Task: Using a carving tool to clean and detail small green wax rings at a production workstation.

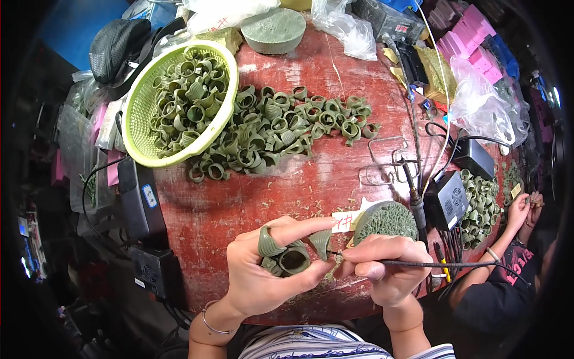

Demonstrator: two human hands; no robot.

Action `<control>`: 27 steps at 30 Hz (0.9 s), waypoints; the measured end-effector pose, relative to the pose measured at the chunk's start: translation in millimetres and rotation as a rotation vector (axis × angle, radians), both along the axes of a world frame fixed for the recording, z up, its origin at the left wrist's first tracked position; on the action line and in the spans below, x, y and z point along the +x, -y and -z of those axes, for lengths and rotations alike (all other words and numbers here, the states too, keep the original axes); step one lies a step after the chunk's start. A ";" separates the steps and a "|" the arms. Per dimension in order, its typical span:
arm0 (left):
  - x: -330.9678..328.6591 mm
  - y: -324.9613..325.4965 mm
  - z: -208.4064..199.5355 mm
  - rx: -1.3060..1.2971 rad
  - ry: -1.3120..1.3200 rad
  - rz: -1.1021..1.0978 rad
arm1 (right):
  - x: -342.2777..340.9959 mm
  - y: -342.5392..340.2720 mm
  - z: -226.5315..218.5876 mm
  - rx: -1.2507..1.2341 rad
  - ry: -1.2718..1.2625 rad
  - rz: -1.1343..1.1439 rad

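My left hand point(254, 278) is closed around several dark green ribbed rings that look like wax. One ring point(271, 240) sits by its fingers, a wide-mouthed ring point(294, 259) faces up in the palm, and a pointed ribbed piece point(321, 243) stands out between index finger and thumb. My right hand point(388, 266) pinches a thin pen-like tool, its dark tip point(336, 253) touching or almost touching the pointed piece. Its black cord point(448, 264) runs off to the right. Most of the tool's body is hidden by the fingers.
A yellow-green basket point(133, 119) of similar rings tips toward a ring pile point(281, 125) on the red table point(269, 200). A round green textured block point(385, 224) lies beyond my right hand. Wire stand point(388, 161), black boxes point(448, 200) and cables crowd the right, where a co-worker's hands point(523, 208) work.
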State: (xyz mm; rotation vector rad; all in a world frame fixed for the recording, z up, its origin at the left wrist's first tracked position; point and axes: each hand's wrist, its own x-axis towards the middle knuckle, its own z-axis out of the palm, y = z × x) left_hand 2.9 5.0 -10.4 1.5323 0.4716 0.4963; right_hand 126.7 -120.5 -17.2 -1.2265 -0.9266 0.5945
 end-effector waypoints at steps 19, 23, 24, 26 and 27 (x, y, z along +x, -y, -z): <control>0.9 0.6 -6.9 -0.683 -0.067 0.018 | 1.8 2.1 -3.6 0.022 0.079 0.060; -0.1 1.2 -2.3 -0.652 -0.030 0.034 | 2.0 2.0 -4.6 -0.001 -0.002 0.049; -0.7 0.4 -2.0 -0.658 0.004 0.080 | -0.2 1.0 -5.6 -0.001 -0.002 0.052; -1.3 0.0 0.4 -0.664 0.036 0.129 | -6.5 -2.5 -8.4 -0.073 -0.038 0.177; -1.7 0.3 3.0 -0.660 0.039 0.145 | -4.2 -1.0 -6.9 -0.072 -0.037 0.180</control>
